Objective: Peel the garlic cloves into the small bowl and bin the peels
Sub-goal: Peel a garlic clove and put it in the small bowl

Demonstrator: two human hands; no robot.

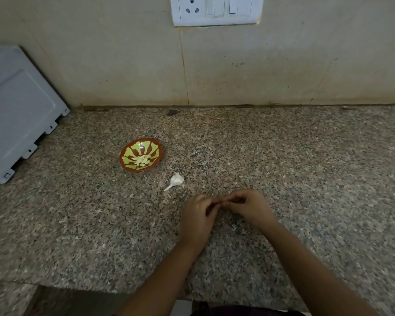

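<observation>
— Where is the garlic just now?

— A small heap of peeled cloves [141,160] lies in the small bowl [129,148], the red one with green petals. At the bowl's four o'clock, near it but apart, the rest of the garlic bulb [176,179] lies on the bench [306,167], with its stalk pointing to about seven o'clock.

— And the hands?

— They are further on, at four o'clock from the bulb. The left hand [197,216] and the right hand [248,206] meet fingertip to fingertip, fingers curled, pinching something small between them. The fingers hide it. I take it for a clove being stripped, though I cannot see it plainly.

— So how far along is the job?

— Partway, I judge. Several cloves are peeled and in the bowl, one seems to be in hand, and the bulb looks to have more in it. The peels are the open question. I can make out none on the speckled stone and no bin is in view, so the binning seems wholly left.

— Anything else about?

— At nine o'clock a grey panel [18,110] stands at the bench's far left. At twelve o'clock a white socket plate [217,10] sits on the wall [123,65] behind.
</observation>
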